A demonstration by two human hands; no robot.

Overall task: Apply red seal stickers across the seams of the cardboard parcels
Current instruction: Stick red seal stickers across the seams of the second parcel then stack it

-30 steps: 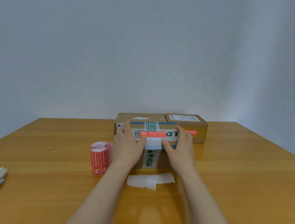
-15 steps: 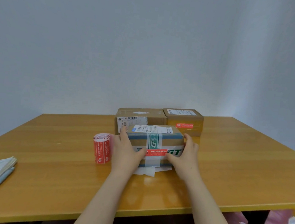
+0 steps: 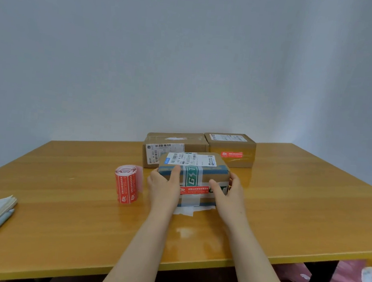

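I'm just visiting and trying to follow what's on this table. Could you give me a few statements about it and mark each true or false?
1. Both hands, left hand and right hand, hold the front parcel. True.
2. The front parcel has no red seal sticker. False: one runs across its near face.
3. The sticker roll stands to the left of the front parcel. True.
4. Only one parcel sits behind it. False: two, a back-left parcel and a back-right parcel.
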